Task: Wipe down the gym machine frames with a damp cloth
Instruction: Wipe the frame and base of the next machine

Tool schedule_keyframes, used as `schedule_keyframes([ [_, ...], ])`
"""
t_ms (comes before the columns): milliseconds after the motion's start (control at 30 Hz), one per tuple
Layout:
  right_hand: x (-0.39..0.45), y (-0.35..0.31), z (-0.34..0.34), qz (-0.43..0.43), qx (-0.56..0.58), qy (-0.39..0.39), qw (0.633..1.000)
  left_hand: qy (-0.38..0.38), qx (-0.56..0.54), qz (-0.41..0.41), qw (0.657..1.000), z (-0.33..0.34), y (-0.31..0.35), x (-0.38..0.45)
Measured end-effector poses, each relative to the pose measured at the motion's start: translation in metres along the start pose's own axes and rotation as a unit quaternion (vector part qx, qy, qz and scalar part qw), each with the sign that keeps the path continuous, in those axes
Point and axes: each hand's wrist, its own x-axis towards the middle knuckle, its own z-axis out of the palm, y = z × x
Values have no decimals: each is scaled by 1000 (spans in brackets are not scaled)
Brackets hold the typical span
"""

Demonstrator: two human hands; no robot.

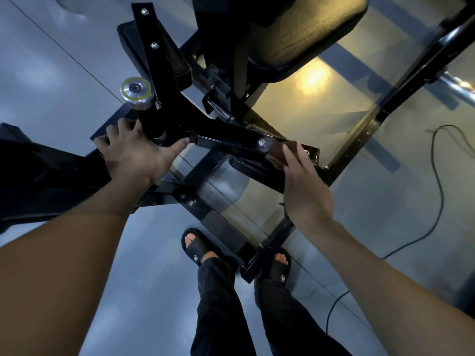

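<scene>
both hands at the black frame arm (231,140).
my left hand (131,152) grips the frame joint; my right hand (305,186), fingers straight, touches the arm's outer end.

The gym machine frame (226,140) was glossy black square steel tube, joined with silver bolts. One arm ran slantwise across the middle of the view, meeting another that rose toward the top left. A silver round-ended peg (137,92) stuck out near that joint. Lower bars formed a rectangular base on the floor. No cloth could be made out.
</scene>
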Motion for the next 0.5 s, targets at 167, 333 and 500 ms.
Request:
schedule_keyframes([
  [167, 12, 29, -3, 110, 162, 127, 972, -1, 0, 0, 1000, -1, 1, -1],
  [333, 18, -15, -5, 57, 107, 94, 988, 6, -5, 0, 1000, -2, 1, -1],
  [500, -8, 2, -4, 62, 76, 69, 993, 3, -1, 1, 1000, -1, 1, -2],
])
